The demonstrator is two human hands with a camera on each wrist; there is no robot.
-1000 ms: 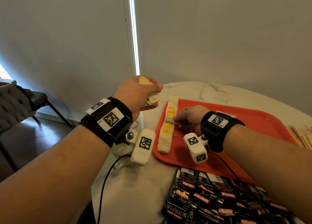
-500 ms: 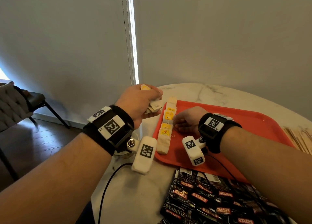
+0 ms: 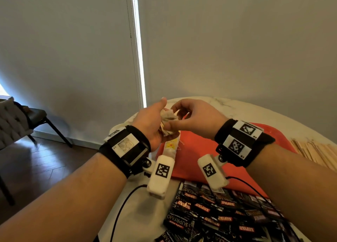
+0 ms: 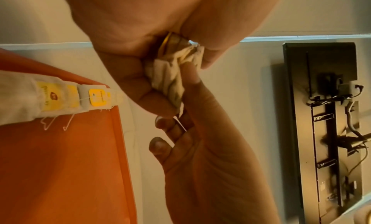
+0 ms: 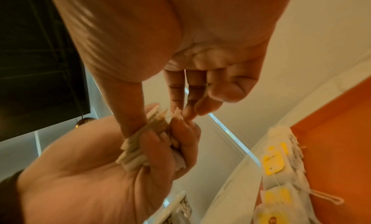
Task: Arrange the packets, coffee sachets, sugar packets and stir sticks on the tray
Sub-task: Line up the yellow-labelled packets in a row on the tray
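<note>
My left hand (image 3: 160, 122) grips a bunch of white tea bags (image 3: 168, 117) above the left edge of the red tray (image 3: 197, 150). My right hand (image 3: 170, 117) meets it from the right, and its thumb and forefinger pinch a tea bag in that bunch. In the left wrist view the crumpled bunch (image 4: 170, 78) sits between both hands' fingers. A row of tea bags with yellow tags (image 3: 170, 147) lies along the tray's left side, partly hidden by the wrists. Black coffee sachets (image 3: 209, 214) are heaped on the table in front of the tray. Wooden stir sticks (image 3: 313, 150) lie to the right.
The tray stands on a round marble table (image 3: 237, 107) close to a grey wall. Most of the tray's red floor (image 4: 60, 164) is bare. A dark chair (image 3: 36, 117) stands on the wooden floor at the left. Cables run from both wrist cameras across the table.
My right hand has lifted off the row on the tray and come up to the bunch. My left hand has shifted right, over the tray's left edge, with the bunch still in it.
</note>
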